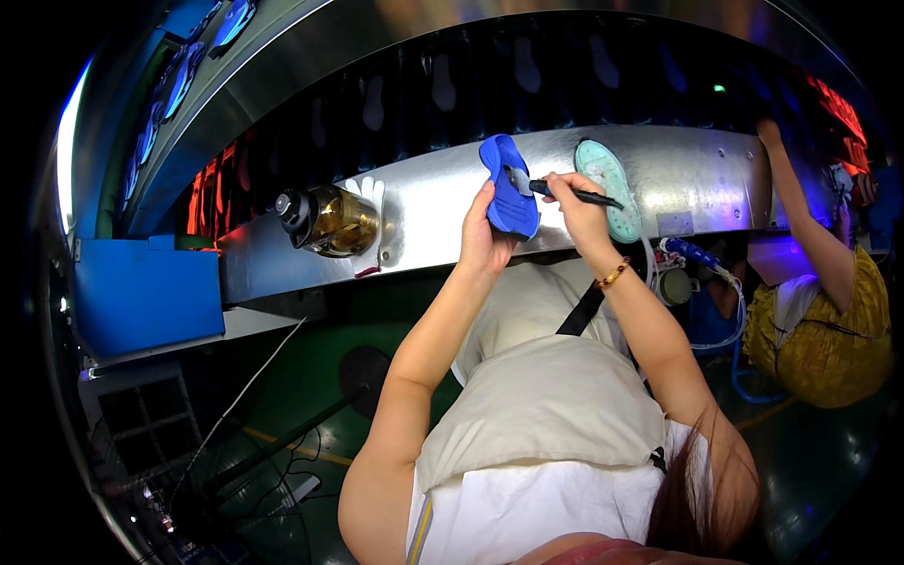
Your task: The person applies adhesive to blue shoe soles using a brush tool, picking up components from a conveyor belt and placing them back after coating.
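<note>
Long metal ledge (pixel 428 221) runs across in front of the person; co-worker (pixel 819 344) in yellow far R, arm stretched over it. Big blue box (pixel 151 297) nr ledge's L end. Jug (pixel 347 223) w/ amber liquid stands on ledge, L side. L hand (pixel 486 241) part-closed, gripping blue sole (pixel 511 218) up off ledge, some fingers hidden behind. R hand (pixel 582 215) closed in a writing grip, blocking bit of mint sole (pixel 595 162) on ledge. White glove (pixel 373 191) part hidden by jug. Blk pen-like tool (pixel 597 198) in R fingers, tip by blue sole's R edge; can't tell if touching. Bead bracelet (pixel 613 274), R wrist.
</note>
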Tool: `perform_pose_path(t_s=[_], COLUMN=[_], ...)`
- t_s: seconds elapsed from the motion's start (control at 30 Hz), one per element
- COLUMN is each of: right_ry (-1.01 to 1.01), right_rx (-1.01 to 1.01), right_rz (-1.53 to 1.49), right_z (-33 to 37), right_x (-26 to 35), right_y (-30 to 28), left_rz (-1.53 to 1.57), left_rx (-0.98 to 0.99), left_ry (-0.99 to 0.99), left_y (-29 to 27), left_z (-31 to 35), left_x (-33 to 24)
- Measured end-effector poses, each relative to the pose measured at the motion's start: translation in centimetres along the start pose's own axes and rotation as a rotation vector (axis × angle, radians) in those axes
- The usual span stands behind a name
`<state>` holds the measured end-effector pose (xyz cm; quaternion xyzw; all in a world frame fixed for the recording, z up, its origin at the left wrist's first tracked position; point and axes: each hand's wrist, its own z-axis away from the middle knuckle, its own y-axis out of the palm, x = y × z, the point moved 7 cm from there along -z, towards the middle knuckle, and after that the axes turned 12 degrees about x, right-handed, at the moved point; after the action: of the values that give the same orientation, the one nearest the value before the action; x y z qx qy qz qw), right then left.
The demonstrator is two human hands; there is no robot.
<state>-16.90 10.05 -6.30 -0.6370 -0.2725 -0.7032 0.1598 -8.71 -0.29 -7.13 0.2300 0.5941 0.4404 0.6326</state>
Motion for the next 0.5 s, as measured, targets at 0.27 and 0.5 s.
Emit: perform_pose_path(t_s=[0.27,0.5], right_ry=[0.120,0.089], right_rx=[0.060,-0.212], right_rz=[-0.796,-0.751], right_z=[-0.3,1.3], right_x=[2.2,0.3], right_y=[-4.4,-11.5], left_rz=[0.052,-0.014], left_rx=[0.062,0.015], left_ry=[-0.082,-0.315], left_y=[-0.4,-0.7], left_z=[0.6,3.4], left_x=[-1.6,-2.9])
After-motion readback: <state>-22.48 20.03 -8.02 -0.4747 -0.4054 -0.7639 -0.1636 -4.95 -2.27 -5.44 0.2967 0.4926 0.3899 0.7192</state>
